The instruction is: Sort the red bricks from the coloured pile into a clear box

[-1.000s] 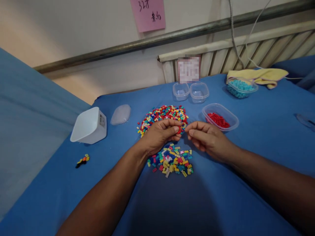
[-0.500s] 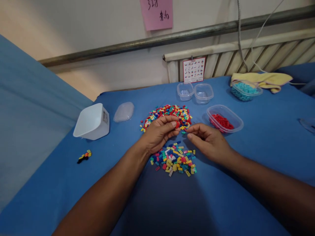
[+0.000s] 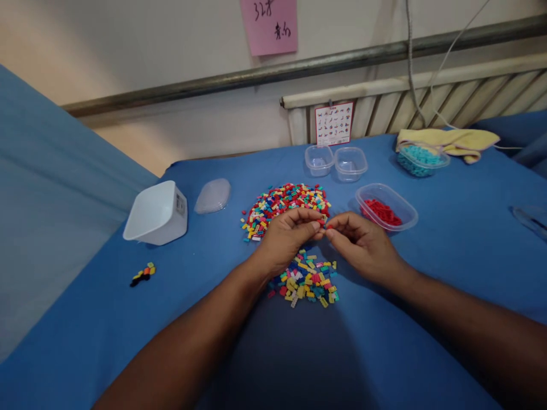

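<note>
My left hand [image 3: 287, 240] is closed, with red toy bricks [image 3: 322, 222] showing at its fingertips. Close beside it, my right hand [image 3: 366, 244] pinches a small red brick [image 3: 329, 226], mostly covered by the thumb and fingers. Both sets of fingertips nearly meet above the cloth. Behind the left hand spreads a large heap of mixed coloured bricks [image 3: 290, 196]. A smaller pile, mostly yellow, blue and green bricks [image 3: 310, 279], lies below the hands. To the right stands a clear tub [image 3: 405, 215] holding red bricks [image 3: 382, 212].
Two small clear tubs [image 3: 319, 165] stand at the back. A tub of turquoise bricks [image 3: 421, 159] sits by a yellow cloth [image 3: 453, 139]. On the left are a white box [image 3: 164, 225], a clear lid [image 3: 213, 196] and a small cluster of black, orange and yellow bricks [image 3: 144, 273].
My left hand has moved right, towards the right hand, so their fingertips now almost touch. A red brick now shows at the right fingertips. The view has shifted slightly.
</note>
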Demonstrator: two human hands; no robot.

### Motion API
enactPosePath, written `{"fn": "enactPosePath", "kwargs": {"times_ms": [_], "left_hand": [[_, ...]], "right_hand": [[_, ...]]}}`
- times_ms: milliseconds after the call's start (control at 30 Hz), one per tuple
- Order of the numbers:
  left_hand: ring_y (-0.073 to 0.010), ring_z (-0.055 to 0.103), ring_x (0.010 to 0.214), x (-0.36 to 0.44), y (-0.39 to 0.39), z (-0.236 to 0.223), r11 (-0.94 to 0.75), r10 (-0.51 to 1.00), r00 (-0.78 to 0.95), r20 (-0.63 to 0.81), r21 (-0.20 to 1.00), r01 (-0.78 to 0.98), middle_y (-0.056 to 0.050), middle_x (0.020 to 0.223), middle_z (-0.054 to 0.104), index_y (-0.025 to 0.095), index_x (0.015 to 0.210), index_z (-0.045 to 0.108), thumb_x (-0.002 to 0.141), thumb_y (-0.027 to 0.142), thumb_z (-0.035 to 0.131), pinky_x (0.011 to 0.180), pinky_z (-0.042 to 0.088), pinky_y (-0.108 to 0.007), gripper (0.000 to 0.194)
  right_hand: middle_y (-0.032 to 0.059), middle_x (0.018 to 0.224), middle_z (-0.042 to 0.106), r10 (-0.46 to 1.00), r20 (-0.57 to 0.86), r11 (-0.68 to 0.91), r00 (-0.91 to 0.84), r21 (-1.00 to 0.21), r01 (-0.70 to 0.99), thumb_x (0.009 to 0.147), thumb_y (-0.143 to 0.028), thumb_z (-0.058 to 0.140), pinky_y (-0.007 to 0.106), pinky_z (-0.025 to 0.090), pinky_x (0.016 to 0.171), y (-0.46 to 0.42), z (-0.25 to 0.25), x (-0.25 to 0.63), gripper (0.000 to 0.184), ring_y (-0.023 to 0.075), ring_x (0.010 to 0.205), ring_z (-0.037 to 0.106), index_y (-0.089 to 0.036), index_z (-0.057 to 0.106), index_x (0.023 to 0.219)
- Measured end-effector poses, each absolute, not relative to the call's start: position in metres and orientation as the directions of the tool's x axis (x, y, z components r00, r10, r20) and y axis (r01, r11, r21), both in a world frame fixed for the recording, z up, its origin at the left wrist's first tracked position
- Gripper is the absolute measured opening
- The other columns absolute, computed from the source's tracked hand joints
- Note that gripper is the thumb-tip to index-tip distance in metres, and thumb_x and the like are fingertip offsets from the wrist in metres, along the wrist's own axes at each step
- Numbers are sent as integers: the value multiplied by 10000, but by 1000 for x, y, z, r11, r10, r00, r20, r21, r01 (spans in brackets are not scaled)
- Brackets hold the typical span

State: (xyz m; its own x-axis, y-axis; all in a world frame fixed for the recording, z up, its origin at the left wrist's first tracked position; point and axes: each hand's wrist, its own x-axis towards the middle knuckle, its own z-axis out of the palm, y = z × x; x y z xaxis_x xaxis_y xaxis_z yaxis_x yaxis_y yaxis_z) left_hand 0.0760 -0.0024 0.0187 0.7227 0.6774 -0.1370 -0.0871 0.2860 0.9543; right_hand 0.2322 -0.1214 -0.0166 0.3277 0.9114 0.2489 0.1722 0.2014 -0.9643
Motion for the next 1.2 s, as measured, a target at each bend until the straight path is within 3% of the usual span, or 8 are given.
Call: {"fn": "enactPosePath", "kwargs": {"times_ms": [133, 367, 567, 833, 1000, 1200], "left_hand": [[-117, 797, 810, 73, 0, 21, 483, 630, 735, -251, 867, -118, -29, 904, 794, 129, 1052, 774, 772, 185, 972, 785, 647, -181, 348], [-135, 813, 814, 70, 1, 24, 508, 594, 763, -254, 854, -112, -43, 894, 802, 115, 1045, 766, 836, 94, 881, 782, 666, -184, 240], [-128, 807, 824, 69, 2, 20, 496, 549, 805, -227, 863, -95, -62, 914, 820, 107, 1039, 773, 778, 143, 956, 799, 654, -186, 321], [-141, 821, 848, 69, 2, 22, 507, 556, 796, -239, 857, -97, -55, 917, 820, 113, 1065, 771, 758, 208, 1009, 798, 654, -180, 400], [-154, 829, 849, 70, 0, 22, 494, 573, 786, -232, 863, -105, -44, 904, 811, 115, 1043, 755, 750, 229, 1021, 793, 663, -179, 412], [-145, 823, 810, 71, -2, 22, 453, 585, 780, -224, 888, -85, -35, 882, 799, 118, 1028, 727, 763, 243, 1001, 755, 646, -159, 402]], "right_hand": [[20, 868, 724, 914, 211, 172, 346, -975, 141, 1000, -345, 705, 288, 451, 624, -121, -17, 232, 162, 150, 725, 623, -210, 724, 1088], [29, 824, 722, 921, 195, 174, 338, -980, 91, 983, -360, 705, 271, 405, 578, -119, -11, 235, 212, 134, 666, 573, -189, 766, 1091], [-25, 705, 641, 933, 182, 180, 311, -983, 38, 974, -352, 715, 254, 317, 514, -117, -7, 240, 230, 85, 538, 435, -162, 767, 1095], [-24, 736, 657, 947, 119, 129, 298, -992, -15, 894, -314, 741, 252, 343, 500, -118, -2, 242, 232, 86, 544, 477, -170, 738, 1076], [18, 824, 731, 970, -19, 10, 241, -993, -120, 848, -392, 796, 251, 328, 504, -118, 4, 244, 329, 82, 551, 478, -167, 722, 1076], [32, 859, 746, 970, -34, -22, 240, -998, -55, 868, -450, 798, 257, 330, 526, -117, 6, 243, 362, 85, 577, 476, -157, 734, 1071]]}}
